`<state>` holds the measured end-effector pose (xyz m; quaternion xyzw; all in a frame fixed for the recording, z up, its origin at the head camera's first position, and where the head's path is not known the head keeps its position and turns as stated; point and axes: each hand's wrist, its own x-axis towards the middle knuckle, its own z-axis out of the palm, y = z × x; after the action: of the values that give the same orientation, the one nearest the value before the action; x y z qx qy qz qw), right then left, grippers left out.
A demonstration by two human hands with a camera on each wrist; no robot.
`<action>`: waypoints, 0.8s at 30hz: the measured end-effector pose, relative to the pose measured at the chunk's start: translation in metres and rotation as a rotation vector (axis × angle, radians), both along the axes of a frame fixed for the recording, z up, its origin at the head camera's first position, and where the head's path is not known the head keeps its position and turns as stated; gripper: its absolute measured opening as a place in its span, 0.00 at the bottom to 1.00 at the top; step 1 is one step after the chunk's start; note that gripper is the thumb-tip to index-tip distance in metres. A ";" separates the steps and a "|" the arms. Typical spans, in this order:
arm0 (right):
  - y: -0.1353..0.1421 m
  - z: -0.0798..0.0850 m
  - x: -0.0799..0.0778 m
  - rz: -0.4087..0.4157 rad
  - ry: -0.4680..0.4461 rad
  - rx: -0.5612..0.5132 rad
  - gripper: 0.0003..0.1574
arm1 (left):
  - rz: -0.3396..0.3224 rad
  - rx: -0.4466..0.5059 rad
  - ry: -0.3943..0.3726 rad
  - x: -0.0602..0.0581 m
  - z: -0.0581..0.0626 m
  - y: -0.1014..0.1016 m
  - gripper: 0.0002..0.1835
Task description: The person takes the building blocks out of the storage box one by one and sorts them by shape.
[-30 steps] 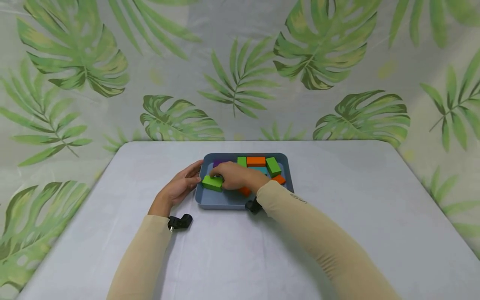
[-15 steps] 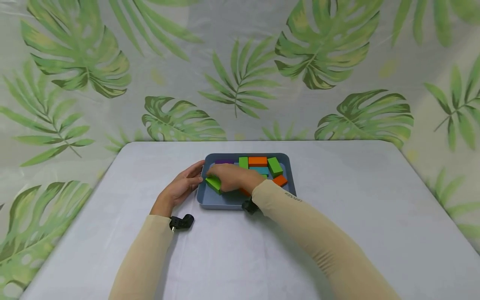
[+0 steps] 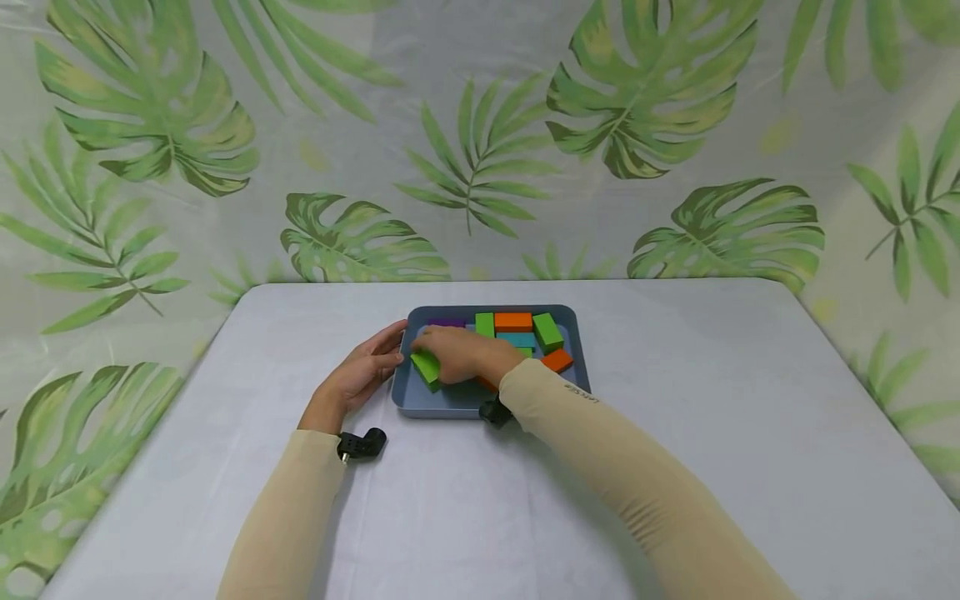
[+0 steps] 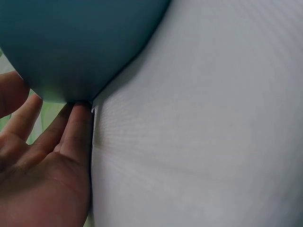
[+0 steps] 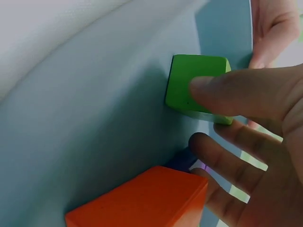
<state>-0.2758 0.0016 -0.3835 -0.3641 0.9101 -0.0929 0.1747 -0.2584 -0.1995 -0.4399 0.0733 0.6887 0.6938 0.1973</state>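
One orange rectangular block (image 5: 137, 201) is cut off at the bottom of the right wrist view; a purple block (image 3: 447, 322) is partly covered by the right hand (image 3: 468, 354) at the head view's centre. A bright green rectangular block (image 3: 426, 372), left of centre in the blue-grey shallow tray (image 3: 450, 412), is pinched between the right thumb and fingers. The tray's left wall is touched by the left hand (image 3: 356, 377), its fingers extended. The right forearm is slanted up from the lower right.

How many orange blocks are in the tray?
3 visible: a far block along the tray's far side, a right-hand block near its right side, and a partly covered block beneath the right hand. More may be hidden.
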 end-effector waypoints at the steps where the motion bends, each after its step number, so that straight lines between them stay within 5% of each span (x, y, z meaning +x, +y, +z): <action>1: 0.000 0.000 0.000 -0.002 0.004 0.003 0.40 | -0.001 0.000 0.004 0.000 0.000 0.000 0.38; 12: 0.007 0.001 -0.001 -0.020 0.032 -0.021 0.39 | -0.007 0.011 0.007 -0.003 -0.002 0.002 0.38; 24: 0.035 0.029 0.003 -0.025 0.015 -0.093 0.41 | 0.012 0.005 -0.011 -0.004 -0.003 0.000 0.39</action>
<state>-0.2730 0.0362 -0.3544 -0.3611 0.9105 -0.1345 0.1498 -0.2624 -0.1996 -0.4430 0.0657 0.6861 0.6973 0.1967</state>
